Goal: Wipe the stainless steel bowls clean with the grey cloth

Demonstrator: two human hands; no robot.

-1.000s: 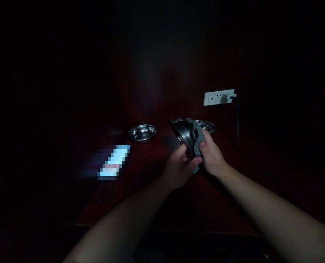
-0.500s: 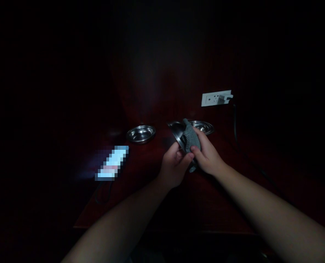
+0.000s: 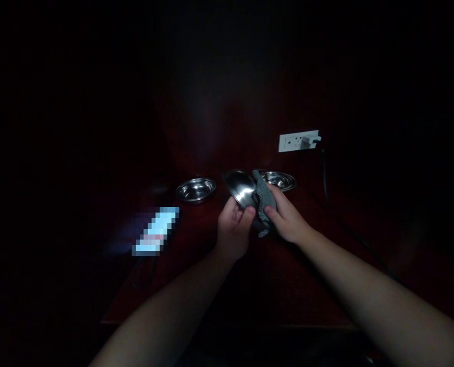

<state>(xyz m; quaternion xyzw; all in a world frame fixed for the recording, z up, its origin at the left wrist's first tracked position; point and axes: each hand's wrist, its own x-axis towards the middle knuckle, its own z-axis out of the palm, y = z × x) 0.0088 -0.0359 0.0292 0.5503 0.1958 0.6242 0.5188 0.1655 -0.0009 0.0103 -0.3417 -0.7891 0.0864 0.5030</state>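
Observation:
A shiny metal bowl (image 3: 242, 187) is held tilted above the table, its hollow side partly showing. My left hand (image 3: 234, 229) is closed on its near rim, thumb on top and fingers underneath. Wrapped over the bowl's right edge is a grey cloth (image 3: 266, 200) with a textured underside. My right hand (image 3: 288, 214) is closed on that cloth, its thumb pressing it from the near side. The fingers behind the cloth are hidden, as is the bowl's right part.
A shallow metal dish (image 3: 195, 190) stands on the dark red table (image 3: 288, 290) at left, another metal dish (image 3: 280, 181) behind my right hand. A lit phone (image 3: 156, 232) with a cable lies left. A wall socket (image 3: 298, 141) has a plug and a black cord (image 3: 325, 178).
The bowl has turned and shifted left, showing more of its bright surface. My left hand has moved slightly left with it. The right hand and cloth have shifted a little left.

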